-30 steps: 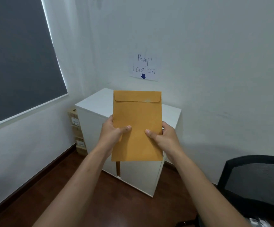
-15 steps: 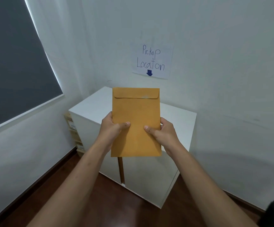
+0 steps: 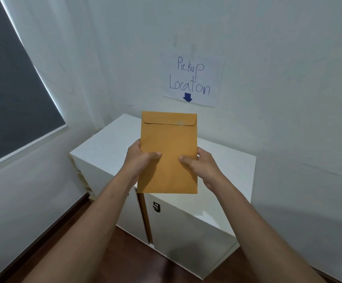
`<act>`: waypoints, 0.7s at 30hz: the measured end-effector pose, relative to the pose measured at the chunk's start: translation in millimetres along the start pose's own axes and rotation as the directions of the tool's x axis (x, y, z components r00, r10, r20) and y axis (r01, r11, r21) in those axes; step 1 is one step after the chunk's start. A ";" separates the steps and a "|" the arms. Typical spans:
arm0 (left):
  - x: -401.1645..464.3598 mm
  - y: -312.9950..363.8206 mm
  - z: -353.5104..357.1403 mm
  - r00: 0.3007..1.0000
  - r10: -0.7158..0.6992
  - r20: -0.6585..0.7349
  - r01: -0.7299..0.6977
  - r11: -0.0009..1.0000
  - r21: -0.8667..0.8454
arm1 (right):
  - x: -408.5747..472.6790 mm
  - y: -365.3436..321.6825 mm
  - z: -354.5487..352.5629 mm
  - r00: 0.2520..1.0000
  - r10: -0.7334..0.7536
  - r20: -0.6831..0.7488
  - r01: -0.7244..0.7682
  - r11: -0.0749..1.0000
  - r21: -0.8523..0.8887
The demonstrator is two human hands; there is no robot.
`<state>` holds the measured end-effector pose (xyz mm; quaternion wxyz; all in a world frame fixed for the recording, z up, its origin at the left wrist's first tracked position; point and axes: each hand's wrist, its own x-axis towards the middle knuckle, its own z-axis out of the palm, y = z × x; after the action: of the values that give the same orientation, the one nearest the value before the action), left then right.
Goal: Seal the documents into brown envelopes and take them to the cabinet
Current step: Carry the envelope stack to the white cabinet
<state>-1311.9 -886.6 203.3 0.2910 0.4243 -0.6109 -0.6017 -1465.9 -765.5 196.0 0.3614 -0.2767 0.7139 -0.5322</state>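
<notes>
A brown envelope (image 3: pixel 169 139) with its flap folded down at the top is held upright in front of me, above the near part of a white cabinet (image 3: pixel 229 166). My left hand (image 3: pixel 138 159) grips its left edge, thumb across the front. My right hand (image 3: pixel 201 165) grips its right edge the same way. The cabinet stands against the wall, and its front shows a dark lock (image 3: pixel 156 206) beside a brown vertical strip (image 3: pixel 145 217).
A paper sign (image 3: pixel 193 82) reading "Pickup Location" with a blue arrow hangs on the wall above the cabinet. A dark window blind (image 3: pixel 12 94) fills the left. Stacked boxes (image 3: pixel 82 176) sit left of the cabinet. The floor (image 3: pixel 68 231) is dark wood.
I have come closer to the cabinet, which now fills more of the view. The black chair at the right has left the frame. Both hands keep the same hold on the envelope.
</notes>
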 end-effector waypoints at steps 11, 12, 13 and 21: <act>99.1 -40.0 -13.9 0.997 -0.009 0.077 -0.004 0.987 0.162 | 70.0 27.2 40.1 0.957 0.089 -0.275 -0.116 0.990 -0.081; 107.2 -44.5 -16.2 0.996 -0.017 0.084 0.001 0.984 0.180 | 75.3 30.5 46.3 0.943 0.110 -0.314 -0.141 0.987 -0.079; 116.3 -49.9 -18.2 0.996 -0.025 0.091 0.006 0.980 0.201 | 80.5 33.8 52.5 0.928 0.130 -0.349 -0.166 0.983 -0.076; 179.7 -95.0 -22.4 0.983 -0.017 0.183 -0.071 0.883 0.464 | 112.4 76.5 95.3 0.835 0.218 -0.504 -0.320 0.939 -0.124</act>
<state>-1361.0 -1045.7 84.5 0.1315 0.4169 -0.7679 -0.4683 -1455.4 -885.1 81.3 0.2130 -0.0667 0.8635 -0.4523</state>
